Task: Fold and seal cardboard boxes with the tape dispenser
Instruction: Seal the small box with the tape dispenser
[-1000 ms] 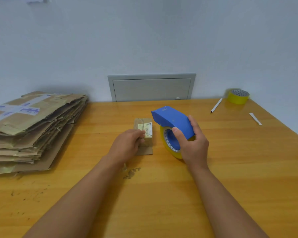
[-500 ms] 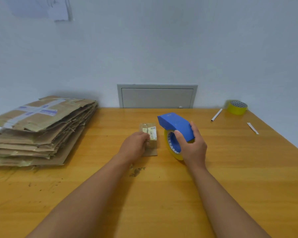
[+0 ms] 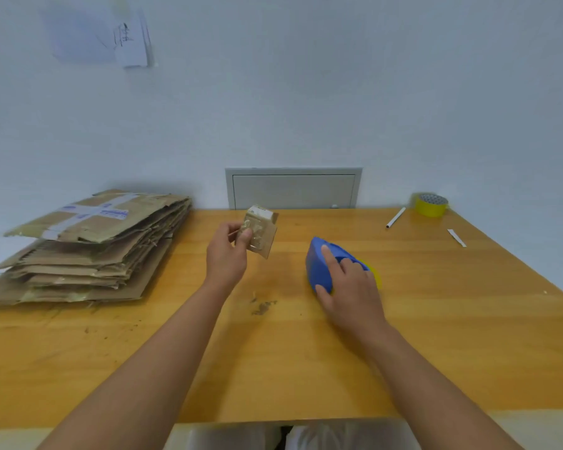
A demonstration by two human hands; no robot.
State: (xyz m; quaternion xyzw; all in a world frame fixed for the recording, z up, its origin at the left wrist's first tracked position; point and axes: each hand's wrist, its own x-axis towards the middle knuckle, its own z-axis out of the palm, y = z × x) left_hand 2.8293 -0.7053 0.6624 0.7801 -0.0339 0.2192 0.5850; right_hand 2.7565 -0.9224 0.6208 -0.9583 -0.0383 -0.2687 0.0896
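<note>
My left hand (image 3: 225, 252) pinches a small flattened cardboard box (image 3: 261, 231) by its left edge and holds it tilted above the wooden table (image 3: 436, 319). The box is brown, with old tape and a pale label near its top. To its right, my right hand (image 3: 348, 287) grips the blue tape dispenser (image 3: 319, 266), which lies on the table with its yellow tape roll (image 3: 372, 272) mostly hidden behind my fingers. The index finger lies along the dispenser's top.
A tall stack of flattened cardboard boxes (image 3: 88, 248) fills the table's left side. At the back right stand a spare yellow tape roll (image 3: 431, 204), a white stick (image 3: 395, 217) and a white strip (image 3: 456, 238). A grey wall panel (image 3: 293, 188) sits behind.
My left hand has lifted the small box off the table and tilted it. My right hand has lowered the dispenser onto the table. The camera has tipped upward.
</note>
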